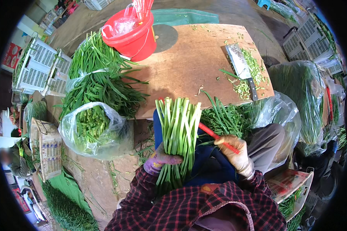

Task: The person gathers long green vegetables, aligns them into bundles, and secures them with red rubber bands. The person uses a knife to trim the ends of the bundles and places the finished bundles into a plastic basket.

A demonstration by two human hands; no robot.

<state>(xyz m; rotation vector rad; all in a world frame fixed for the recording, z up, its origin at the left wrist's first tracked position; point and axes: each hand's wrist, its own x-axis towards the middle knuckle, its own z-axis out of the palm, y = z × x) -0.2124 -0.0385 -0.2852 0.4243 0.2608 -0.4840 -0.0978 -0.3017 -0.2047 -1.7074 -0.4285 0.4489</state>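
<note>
My left hand (pixel 162 160), in a purple patterned glove, grips a thick bunch of green leafy stalks (pixel 177 132), likely garlic chives, around its lower middle. The pale stem ends point away from me and the darker leaves hang towards my lap. My right hand (pixel 234 151), in a stained whitish glove, holds a narrow red strip (pixel 209 131) slanting up to the bunch's right side. The strip's far part is hidden behind the stalks, with a bit of red at their upper left. A cleaver (pixel 239 65) lies on the wooden board (pixel 188 69) ahead.
A red bucket (pixel 133 39) with plastic and red-white strips stands on the board's far left. Heaped greens (pixel 98 83) and a clear bag (pixel 95 130) are at left. Trimmings (pixel 254 69) lie by the cleaver; loose leaves (pixel 225 118) are below the board. Crates (pixel 36 68) stand around.
</note>
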